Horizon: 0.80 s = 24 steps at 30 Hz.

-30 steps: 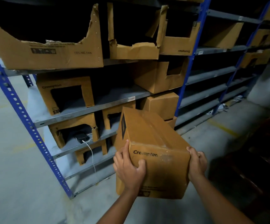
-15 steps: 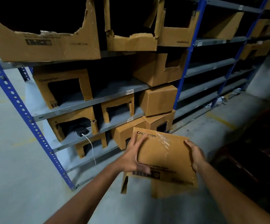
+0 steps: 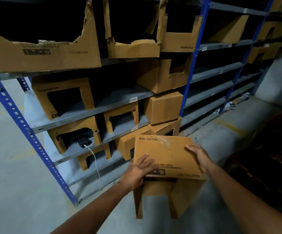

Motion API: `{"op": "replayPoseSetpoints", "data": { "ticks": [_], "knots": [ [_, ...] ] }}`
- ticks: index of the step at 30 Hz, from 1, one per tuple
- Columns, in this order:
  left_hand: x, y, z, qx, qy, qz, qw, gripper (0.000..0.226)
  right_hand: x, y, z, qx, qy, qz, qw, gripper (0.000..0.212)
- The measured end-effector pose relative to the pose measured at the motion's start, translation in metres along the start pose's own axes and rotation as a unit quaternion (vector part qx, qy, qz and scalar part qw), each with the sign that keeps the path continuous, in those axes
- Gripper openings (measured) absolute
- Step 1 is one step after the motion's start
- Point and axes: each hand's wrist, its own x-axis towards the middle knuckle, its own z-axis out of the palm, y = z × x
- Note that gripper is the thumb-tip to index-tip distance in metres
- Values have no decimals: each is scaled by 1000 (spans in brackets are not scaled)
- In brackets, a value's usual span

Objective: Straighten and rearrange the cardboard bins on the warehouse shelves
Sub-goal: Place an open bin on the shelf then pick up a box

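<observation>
A brown Crompton cardboard bin (image 3: pixel 167 154) is held in front of the lowest shelves, its printed top face turned up and its cut-out front hanging down toward the floor. My left hand (image 3: pixel 139 171) lies flat on the bin's near left corner, fingers spread over the top. My right hand (image 3: pixel 198 155) grips the bin's right edge. Behind it, two cut-out bins (image 3: pixel 130 144) (image 3: pixel 166 127) sit crooked on the bottom shelf. A closed box (image 3: pixel 163 107) stands above them.
Grey steel shelves (image 3: pixel 103 105) on blue perforated uprights (image 3: pixel 23 124) hold several torn, cut-out bins (image 3: pixel 40 54). One bin holds a dark object with a white cable (image 3: pixel 92 154) trailing down. More shelving runs to the right. The floor is concrete, with a dark shape at right.
The bin has been lowered from chest height and tipped over, so its printed face now points up. My left hand moved from its side to flat on top.
</observation>
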Motion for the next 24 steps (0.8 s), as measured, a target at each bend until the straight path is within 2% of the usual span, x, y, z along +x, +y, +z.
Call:
{"op": "replayPoseSetpoints", "data": {
  "ticks": [2,3,4,6,7,8,10,12,14,16,18,20,22,24],
  "knots": [
    [12,-7,-9,-29,63,-19,997,72,3,-11,8,-182,47,-56,981,59],
    [20,-8,-14,-49,89,-22,995,70,1,-18,14,-314,66,-102,942,66],
    [29,-8,-20,-64,108,-19,992,66,-4,-23,23,-427,58,-160,888,71],
    [47,-5,-29,-79,147,-3,986,58,-16,-31,47,-559,-33,-241,793,80],
    [55,-4,-33,-80,165,5,983,55,-22,-34,59,-590,-69,-246,766,82],
    [61,-4,-38,-78,184,13,980,54,-25,-37,66,-604,-73,-246,755,78],
    [69,-5,-46,-82,221,22,972,50,-22,-43,69,-613,-29,-261,745,55],
    [72,-7,-50,-99,263,9,960,50,-17,-49,64,-626,4,-268,732,44],
    [73,-7,-52,-91,273,-33,957,74,-12,-61,59,-621,21,-278,733,48],
    [70,-9,-50,-55,249,-92,963,99,-6,-73,57,-620,34,-292,727,53],
    [62,-13,-53,-63,210,-147,964,100,-1,-87,57,-629,43,-303,715,53],
    [59,-15,-64,-78,215,-152,961,98,-2,-103,57,-644,58,-325,690,51],
    [64,-18,-76,-80,250,-137,955,107,-7,-118,57,-657,86,-367,653,47],
    [71,-19,-93,-93,288,-132,944,113,-13,-127,51,-647,164,-434,605,47]
  ]
}}
